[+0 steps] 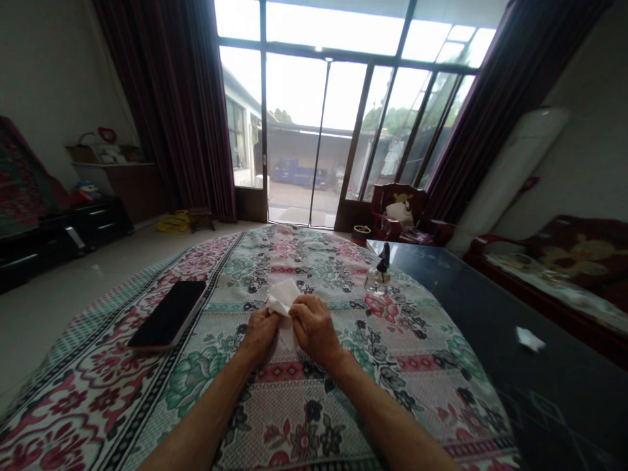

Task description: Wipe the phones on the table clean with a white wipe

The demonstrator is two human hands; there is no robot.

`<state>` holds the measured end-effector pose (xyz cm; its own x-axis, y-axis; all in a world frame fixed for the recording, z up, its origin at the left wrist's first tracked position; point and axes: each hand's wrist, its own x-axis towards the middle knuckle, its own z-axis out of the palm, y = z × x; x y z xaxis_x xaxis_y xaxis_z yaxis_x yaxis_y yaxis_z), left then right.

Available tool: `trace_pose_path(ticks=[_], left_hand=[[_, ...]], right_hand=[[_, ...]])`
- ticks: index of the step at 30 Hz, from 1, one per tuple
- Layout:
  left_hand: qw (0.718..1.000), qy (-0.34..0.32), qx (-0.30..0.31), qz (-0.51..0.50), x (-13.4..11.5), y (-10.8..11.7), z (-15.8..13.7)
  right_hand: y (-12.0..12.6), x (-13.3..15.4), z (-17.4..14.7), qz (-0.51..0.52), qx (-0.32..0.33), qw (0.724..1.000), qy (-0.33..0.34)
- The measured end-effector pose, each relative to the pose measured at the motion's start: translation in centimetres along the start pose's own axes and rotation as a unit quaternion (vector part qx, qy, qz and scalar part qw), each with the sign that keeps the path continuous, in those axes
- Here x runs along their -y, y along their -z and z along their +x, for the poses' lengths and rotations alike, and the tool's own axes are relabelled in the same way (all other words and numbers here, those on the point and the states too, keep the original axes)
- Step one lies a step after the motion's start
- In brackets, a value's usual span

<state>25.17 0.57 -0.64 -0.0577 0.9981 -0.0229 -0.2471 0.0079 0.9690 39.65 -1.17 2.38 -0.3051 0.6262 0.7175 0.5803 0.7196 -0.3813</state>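
Observation:
Both hands meet over the middle of a flower-patterned tablecloth [304,425]. Between them is a piece of thin white paper [284,294], creased and partly folded, that looks like a tissue. My left hand [260,332] pinches its lower left part with curled fingers. On the other side, my right hand [316,327] grips the right edge, thumb and fingers pressed together. The sheet's upper part sticks up beyond the fingertips, while its lower part is partly hidden by the hands.
A dark flat phone-like slab [169,314] lies to the left on the cloth. Toward the right rear stands a clear glass bottle [377,281] with a dark top. A crumpled white paper [530,340] rests on the dark table [490,320] at the right.

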Motion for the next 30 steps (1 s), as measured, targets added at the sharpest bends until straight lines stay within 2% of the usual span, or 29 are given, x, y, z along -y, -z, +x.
trace_pose_path(ticks=[2, 6, 11, 13, 15, 17, 18, 19, 21, 25, 30], left_hand=[[1.0, -0.014, -0.005, 0.01, 0.1, 0.2, 0.1], [0.998, -0.025, -0.003, 0.058, 0.5, 0.3, 0.3], [0.997, -0.005, 0.057, 0.056, -0.3, 0.1, -0.3], [0.995, 0.006, 0.087, 0.041, -0.8, 0.0, -0.7], [0.993, 0.018, 0.113, 0.017, -1.3, 0.0, -1.2], [0.99, 0.023, 0.135, -0.02, -1.6, 0.1, -1.4], [0.989, 0.022, 0.141, -0.037, -1.7, 0.1, -1.5], [0.988, 0.021, 0.144, -0.054, -1.7, 0.1, -1.4], [0.986, 0.023, 0.138, -0.09, -1.8, 0.1, -1.3], [0.984, 0.026, 0.093, -0.152, -2.2, 0.1, -0.8], [0.987, -0.001, 0.026, -0.157, -3.2, 0.1, -0.9]], right_hand=[[-0.2, 0.2, 0.0, 0.019, 0.004, 1.0, -0.024], [-0.3, 0.3, 0.4, 0.076, -0.013, 0.99, -0.115], [0.2, -0.6, 1.1, 0.156, -0.099, 0.967, -0.174], [0.4, -1.2, 1.2, 0.225, -0.076, 0.943, -0.231], [0.5, -1.6, 1.1, 0.321, -0.02, 0.902, -0.287], [0.6, -1.8, 1.0, 0.388, 0.015, 0.864, -0.32], [0.5, -1.8, 1.0, 0.399, 0.018, 0.857, -0.325], [0.5, -1.7, 1.0, 0.397, 0.013, 0.859, -0.325], [0.4, -1.5, 1.0, 0.365, -0.003, 0.879, -0.307], [0.3, -1.1, 1.1, 0.295, -0.014, 0.917, -0.266], [0.3, -0.8, 1.0, 0.263, -0.009, 0.932, -0.247]])
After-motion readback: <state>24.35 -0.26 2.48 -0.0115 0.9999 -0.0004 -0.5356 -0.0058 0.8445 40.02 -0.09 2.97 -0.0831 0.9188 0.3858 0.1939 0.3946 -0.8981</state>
